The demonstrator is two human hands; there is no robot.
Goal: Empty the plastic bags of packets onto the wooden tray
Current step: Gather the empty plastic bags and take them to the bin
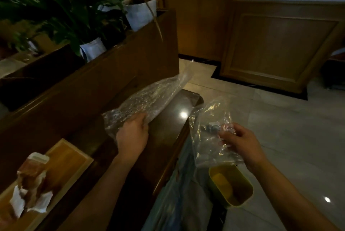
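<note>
Clear bag in raised right hand.

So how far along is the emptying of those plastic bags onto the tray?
Partly done, it seems. Brown-and-white packets already lie on the light wooden tray. In hand: the left hand grips a crinkled bubble-wrap bag over the dark wooden counter, and the right hand holds a thin clear plastic bag above a yellow-green bin. Whether either bag holds packets is unclear.
</note>
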